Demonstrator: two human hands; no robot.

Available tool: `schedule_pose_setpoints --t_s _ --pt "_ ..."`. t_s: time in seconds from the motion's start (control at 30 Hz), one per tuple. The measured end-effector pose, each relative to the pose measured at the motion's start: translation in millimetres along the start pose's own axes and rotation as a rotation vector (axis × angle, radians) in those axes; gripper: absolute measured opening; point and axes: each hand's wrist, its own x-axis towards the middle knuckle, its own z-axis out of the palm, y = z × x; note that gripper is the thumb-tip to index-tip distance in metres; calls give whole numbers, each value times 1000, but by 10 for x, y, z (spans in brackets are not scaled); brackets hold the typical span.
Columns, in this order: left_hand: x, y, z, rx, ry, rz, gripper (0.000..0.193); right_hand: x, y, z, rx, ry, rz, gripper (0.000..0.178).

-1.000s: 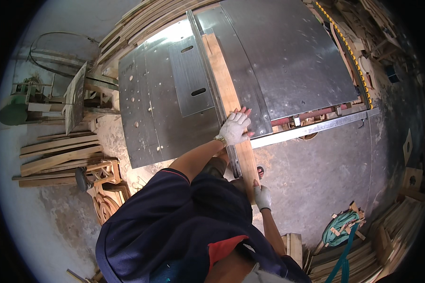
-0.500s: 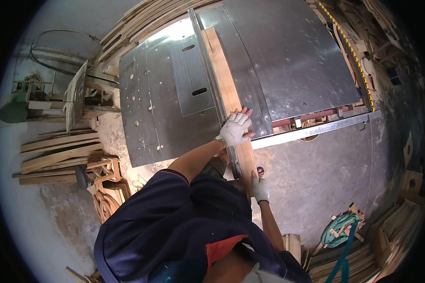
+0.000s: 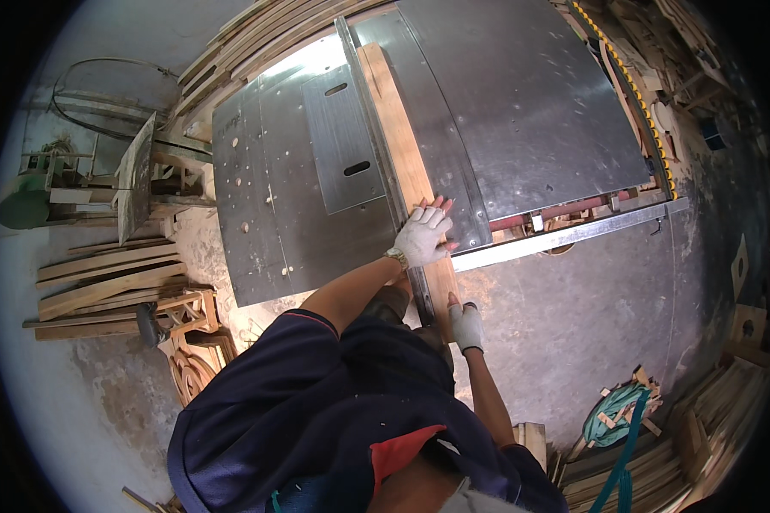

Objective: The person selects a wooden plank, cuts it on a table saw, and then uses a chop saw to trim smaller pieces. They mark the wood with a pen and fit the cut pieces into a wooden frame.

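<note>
Board point(image 3: 399, 128) lies under the splayed left hand point(image 3: 422, 237), right hand point(image 3: 466, 327) gripping its near end.

Steel rail fence point(image 3: 374, 128) stands along the left edge of the wooden board point(image 3: 399, 128), barring sideways passage there; right of the board, open run over the dark metal tabletop point(image 3: 530, 111); right hand point(image 3: 466, 327): room rightward, silver guide bar point(image 3: 573, 233) obstructing ahead

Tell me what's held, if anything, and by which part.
A long wooden board: the right hand holds it by its near end. The left hand lies over it farther along; whether that one also grips can't be told.
</note>
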Motion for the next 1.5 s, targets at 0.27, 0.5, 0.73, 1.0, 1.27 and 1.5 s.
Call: schedule_pose_setpoints --t_s 0.27,0.5,0.73,1.0,1.27,1.5 --pt "-1 -11 9 4 -29 -9 46 234 -141 20 31 -110 76 91" --pt "3 1 -9 -1 -52 -12 49 368 -319 21 7 -25 12 93" --pt "-21 -18 31 -17 -66 -32 50 479 -492 21 11 44 -57 91" --pt "-54 -13 110 38 22 -260 89 641 -602 74 68 79 -124 86" --pt "147 42 120 80 -151 -732 104 480 -670 -173 199 -17 -93 89" --pt "178 65 56 83 -189 -750 103 209 -124 156 694 -257 157 67"
